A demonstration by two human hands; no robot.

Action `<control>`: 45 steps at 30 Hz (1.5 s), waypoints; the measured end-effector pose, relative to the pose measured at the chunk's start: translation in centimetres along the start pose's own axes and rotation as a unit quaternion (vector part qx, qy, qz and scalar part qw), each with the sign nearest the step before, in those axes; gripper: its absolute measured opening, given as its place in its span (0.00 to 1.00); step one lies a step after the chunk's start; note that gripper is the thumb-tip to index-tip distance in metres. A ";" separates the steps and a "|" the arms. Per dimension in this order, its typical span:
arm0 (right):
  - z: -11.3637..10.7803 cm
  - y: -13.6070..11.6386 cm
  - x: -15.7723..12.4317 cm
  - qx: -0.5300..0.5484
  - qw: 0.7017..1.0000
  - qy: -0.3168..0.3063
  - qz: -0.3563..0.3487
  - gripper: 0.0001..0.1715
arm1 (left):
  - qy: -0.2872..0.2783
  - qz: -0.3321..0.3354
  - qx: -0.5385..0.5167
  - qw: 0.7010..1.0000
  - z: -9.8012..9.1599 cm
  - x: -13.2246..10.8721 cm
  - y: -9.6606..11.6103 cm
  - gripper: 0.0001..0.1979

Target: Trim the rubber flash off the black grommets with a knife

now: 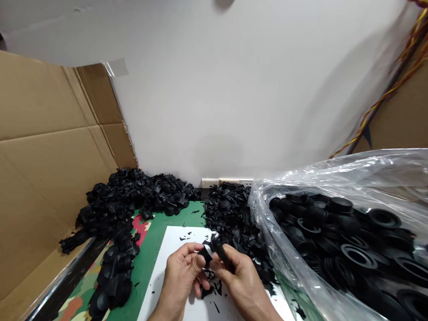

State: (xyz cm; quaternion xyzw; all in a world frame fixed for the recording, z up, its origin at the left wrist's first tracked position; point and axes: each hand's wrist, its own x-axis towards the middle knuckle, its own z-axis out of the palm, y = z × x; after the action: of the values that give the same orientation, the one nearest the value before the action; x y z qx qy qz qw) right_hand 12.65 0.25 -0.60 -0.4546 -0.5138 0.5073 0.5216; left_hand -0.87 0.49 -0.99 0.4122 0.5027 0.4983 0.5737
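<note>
My left hand pinches a small black ribbed rubber bellows between thumb and fingers. Close beside it, my right hand is closed around a dark elongated piece; its kind is unclear. Both hands are near each other above a white sheet, and black rubber scraps lie on the sheet beneath them. Behind and right of the hands spreads a heap of torn black scraps.
A clear plastic bag at the right holds many black ribbed rubber parts. More bellows are piled at the back left and in a row. Cardboard stands left, a power strip against the wall.
</note>
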 end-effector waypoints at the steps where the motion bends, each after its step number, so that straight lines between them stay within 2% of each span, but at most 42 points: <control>1: 0.0 0.2 0.1 0.013 1.000 0.007 0.012 0.09 | 0.000 0.022 0.021 1.000 0.0 -0.1 0.0 0.24; 5: -0.4 1.4 0.3 0.068 0.997 -0.003 0.048 0.11 | 0.018 0.135 0.117 0.984 -0.1 -0.4 0.4 0.18; 8: -0.7 2.7 0.6 0.100 0.994 -0.015 0.052 0.15 | 0.021 0.182 0.125 0.975 -0.1 -0.3 0.6 0.14; 14: -0.7 4.0 1.2 0.152 0.985 -0.008 0.086 0.20 | 0.033 0.177 0.068 0.981 0.1 0.1 0.5 0.13; 22: -0.3 1.6 0.2 0.251 0.952 0.007 0.173 0.17 | 0.049 0.214 0.108 0.970 -0.3 0.0 -0.4 0.13; 24: -0.2 1.3 0.1 0.256 0.947 0.001 0.195 0.19 | 0.040 0.208 0.118 0.970 -0.6 0.0 -0.8 0.15; 26: -0.3 1.2 0.2 0.266 0.941 -0.008 0.208 0.22 | 0.005 0.194 0.149 0.970 -0.8 0.1 -0.8 0.16; 30: -0.4 1.0 0.2 0.299 0.929 -0.022 0.218 0.28 | -0.091 0.227 0.254 0.936 -0.9 0.0 -0.1 0.16; 32: -0.4 0.9 0.2 0.306 0.925 -0.022 0.224 0.30 | -0.099 0.249 0.272 0.924 -0.7 -0.2 0.3 0.18; 35: -0.3 0.7 0.1 0.312 0.922 -0.025 0.227 0.31 | -0.083 0.265 0.261 0.925 -0.5 -0.3 0.5 0.18; 38: -0.2 0.7 0.0 0.312 0.923 -0.028 0.225 0.31 | -0.069 0.245 0.221 0.942 -0.5 -0.2 0.3 0.16; 42: -0.1 0.7 0.0 0.301 0.930 -0.030 0.210 0.29 | -0.072 0.165 0.094 0.979 -0.6 0.1 0.1 0.13; 45: -0.1 0.5 0.0 0.296 0.934 -0.024 0.199 0.28 | -0.074 0.111 0.028 0.991 -0.4 0.1 0.3 0.11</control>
State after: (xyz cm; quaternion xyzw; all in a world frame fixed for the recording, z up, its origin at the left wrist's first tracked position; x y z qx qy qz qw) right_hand 12.73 0.31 -1.15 -0.3606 -0.2516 0.7403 0.5086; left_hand -1.31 0.65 -0.76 0.5172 0.4238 0.5132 0.5381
